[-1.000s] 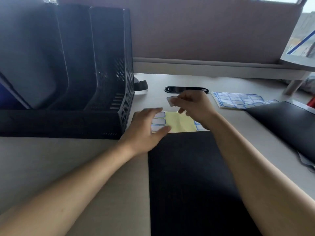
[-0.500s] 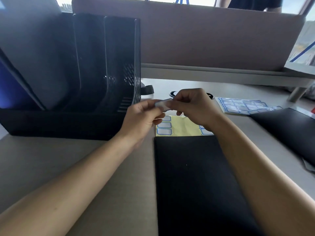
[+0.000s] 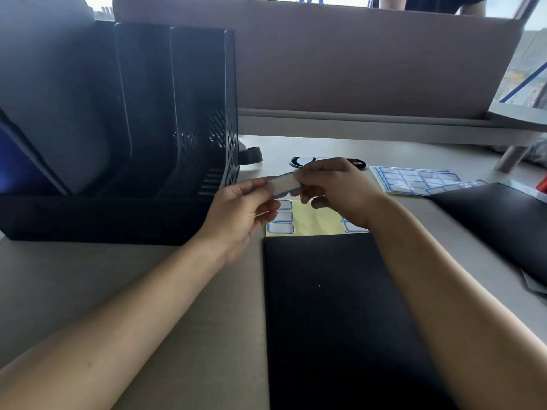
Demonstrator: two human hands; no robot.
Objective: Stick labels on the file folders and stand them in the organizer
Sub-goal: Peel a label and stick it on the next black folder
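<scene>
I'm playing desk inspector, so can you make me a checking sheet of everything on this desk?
Surface: beige desk.
Job's things: label held in the air; black folder flat in front; second folder at right; organizer at left; yellow label sheet, partly used; spare label sheets.
Clutter: black oval port behind the hands.
Grips: left hand and right hand each pinch one end of the label.
Cables: nothing seen.
Surroundings: partition panel; a person behind it.

Desk [image 3: 118, 291], partition [image 3: 355, 69] (brownish), cable grommet [image 3: 299, 161]
</scene>
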